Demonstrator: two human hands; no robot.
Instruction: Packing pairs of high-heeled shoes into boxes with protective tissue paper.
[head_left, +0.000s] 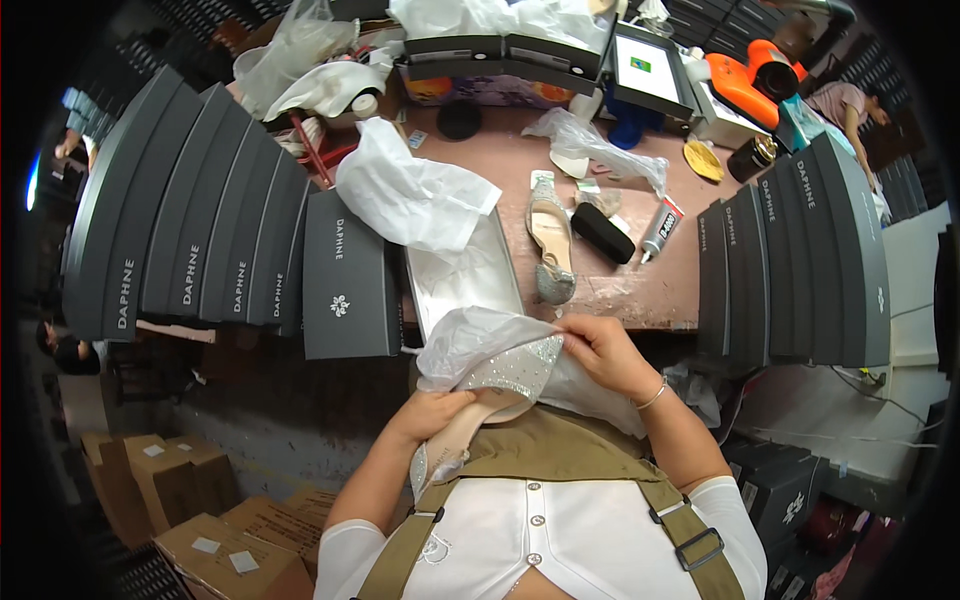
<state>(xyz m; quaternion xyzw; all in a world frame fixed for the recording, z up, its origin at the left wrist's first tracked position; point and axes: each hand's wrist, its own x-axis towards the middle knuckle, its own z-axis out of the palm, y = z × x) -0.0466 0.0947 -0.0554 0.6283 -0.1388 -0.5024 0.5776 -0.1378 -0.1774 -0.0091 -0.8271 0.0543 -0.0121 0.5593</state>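
Observation:
A pale pointed shoe (515,372) studded with rhinestones is held in front of my waist, its insole turned partly up. My left hand (432,412) is closed around its middle. At the toe, my right hand (605,352) pinches with thumb and fingers; whether it grips the toe, the paper or both is hard to see. White tissue paper (460,340) drapes behind and over the shoe. Just beyond lies an open shoe box (500,275) with a white inside, more crumpled tissue (410,190) spilling over it. A similar glittery shoe (548,235) lies on the table.
Stacked dark grey shoe boxes stand left (200,210) and right (800,260). A black oblong block (603,233), a glue tube (660,230) and plastic wrap (610,145) lie on the table (625,295). An orange tool (740,90) stands at back right. Cartons (235,550) sit lower left.

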